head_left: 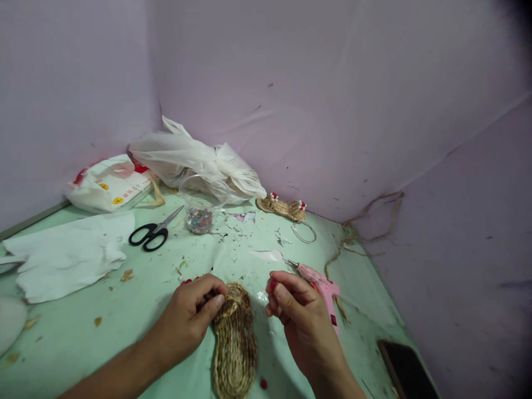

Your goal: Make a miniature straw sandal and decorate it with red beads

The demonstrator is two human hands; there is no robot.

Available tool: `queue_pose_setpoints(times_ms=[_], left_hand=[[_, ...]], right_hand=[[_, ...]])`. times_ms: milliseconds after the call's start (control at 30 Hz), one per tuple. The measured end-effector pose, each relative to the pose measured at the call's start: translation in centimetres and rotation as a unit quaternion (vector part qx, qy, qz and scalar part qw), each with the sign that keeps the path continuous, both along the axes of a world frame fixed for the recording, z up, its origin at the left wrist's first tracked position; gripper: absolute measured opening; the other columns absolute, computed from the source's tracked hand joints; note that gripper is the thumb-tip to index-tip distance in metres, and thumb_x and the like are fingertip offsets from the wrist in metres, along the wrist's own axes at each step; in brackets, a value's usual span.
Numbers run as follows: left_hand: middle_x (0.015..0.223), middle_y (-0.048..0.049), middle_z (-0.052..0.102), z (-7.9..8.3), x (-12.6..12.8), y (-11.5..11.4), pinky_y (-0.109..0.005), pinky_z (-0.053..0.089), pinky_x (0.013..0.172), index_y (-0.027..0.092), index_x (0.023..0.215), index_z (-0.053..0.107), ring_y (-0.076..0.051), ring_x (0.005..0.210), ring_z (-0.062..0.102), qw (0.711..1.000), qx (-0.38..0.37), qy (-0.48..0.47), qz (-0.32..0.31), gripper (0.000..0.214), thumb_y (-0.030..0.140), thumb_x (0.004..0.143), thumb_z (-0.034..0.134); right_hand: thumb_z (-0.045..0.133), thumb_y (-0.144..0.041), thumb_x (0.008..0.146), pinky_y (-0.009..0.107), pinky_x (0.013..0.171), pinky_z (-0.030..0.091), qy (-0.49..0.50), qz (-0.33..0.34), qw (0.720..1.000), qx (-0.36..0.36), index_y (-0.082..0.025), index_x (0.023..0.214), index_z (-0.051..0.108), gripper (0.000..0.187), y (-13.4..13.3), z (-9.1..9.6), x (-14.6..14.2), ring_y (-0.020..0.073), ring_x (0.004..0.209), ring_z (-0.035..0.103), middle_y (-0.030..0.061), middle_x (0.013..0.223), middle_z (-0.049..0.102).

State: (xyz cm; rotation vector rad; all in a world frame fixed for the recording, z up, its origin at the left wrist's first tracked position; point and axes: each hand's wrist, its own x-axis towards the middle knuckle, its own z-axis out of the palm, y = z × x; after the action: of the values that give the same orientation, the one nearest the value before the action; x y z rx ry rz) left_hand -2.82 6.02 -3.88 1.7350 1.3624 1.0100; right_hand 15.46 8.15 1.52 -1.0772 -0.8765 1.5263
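Note:
A woven jute sole-shaped piece (pixel 235 346) lies on the green table (pixel 137 310) in front of me. My left hand (pixel 189 318) grips its upper left edge, thumb and fingers pinched on the weave. Just right of the piece, my right hand (pixel 297 318) is raised with its fingers pinched on a tiny red bead (pixel 272 285). A pink glue gun (pixel 322 288) lies right behind that hand, nozzle pointing left. Another red bead (pixel 263 383) rests on the table near the piece's lower right.
Black scissors (pixel 152 233), a clear bag of coloured beads (pixel 200 218), white plastic bags (pixel 195 160), white paper (pixel 66 257), a finished jute piece with red and white beads (pixel 283 206), a ring (pixel 304 232), loose jute cord (pixel 357 233). A dark phone (pixel 405 368) lies at the right edge.

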Motion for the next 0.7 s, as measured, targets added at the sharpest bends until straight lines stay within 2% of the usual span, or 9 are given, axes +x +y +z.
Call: queue_pose_setpoints(times_ms=[167,333,467,567,700], left_hand=[[0.067,0.0018,0.055,0.0,0.0,-0.1,-0.024,0.039,0.056,0.019,0.079,0.055,-0.012,0.060,0.051,1.000,-0.021,-0.006,0.001,0.018,0.028,0.085,0.041],[0.068,0.0008,0.055,0.5,0.1,0.0,-0.025,0.040,0.059,0.018,0.079,0.055,-0.013,0.063,0.051,0.999,-0.035,-0.016,-0.003,0.016,0.026,0.083,0.042],[0.068,0.0010,0.056,0.5,0.2,0.1,-0.025,0.040,0.059,0.018,0.080,0.056,-0.013,0.062,0.051,0.999,-0.038,-0.022,-0.002,0.015,0.024,0.083,0.043],[0.068,0.0013,0.056,0.3,0.2,-0.1,-0.025,0.039,0.059,0.018,0.080,0.056,-0.012,0.062,0.051,0.999,-0.028,-0.033,0.002,0.013,0.023,0.083,0.044],[0.068,0.0015,0.056,0.2,0.3,-0.2,-0.025,0.039,0.059,0.018,0.079,0.056,-0.012,0.062,0.051,0.999,-0.025,-0.043,0.003,0.012,0.021,0.081,0.045]], right_hand=[[0.081,-0.039,0.056,0.020,0.047,0.043,-0.033,0.001,0.999,0.004,-0.022,0.073,0.075,0.025,-0.1,-0.4,0.3,0.0072,0.048,0.051,-0.0024,0.058,0.061],[0.078,-0.038,0.061,0.017,0.046,0.037,-0.133,-0.003,0.991,0.025,-0.023,0.074,0.075,0.020,-0.1,-1.4,0.3,0.0056,0.049,0.043,-0.0024,0.061,0.062],[0.074,-0.033,0.065,0.024,0.061,0.046,-0.194,0.017,0.980,0.036,-0.025,0.075,0.075,0.013,-0.2,-2.1,-0.1,0.0118,0.061,0.055,0.0001,0.068,0.068],[0.068,-0.027,0.072,0.026,0.066,0.048,-0.242,0.044,0.964,0.101,-0.025,0.075,0.074,0.007,-0.2,-2.2,-0.4,0.0149,0.071,0.060,0.0010,0.073,0.069],[0.063,-0.018,0.077,0.022,0.064,0.046,-0.303,0.071,0.924,0.220,-0.025,0.078,0.072,0.012,-0.3,-2.4,-0.5,0.0132,0.074,0.059,0.0007,0.077,0.065]])
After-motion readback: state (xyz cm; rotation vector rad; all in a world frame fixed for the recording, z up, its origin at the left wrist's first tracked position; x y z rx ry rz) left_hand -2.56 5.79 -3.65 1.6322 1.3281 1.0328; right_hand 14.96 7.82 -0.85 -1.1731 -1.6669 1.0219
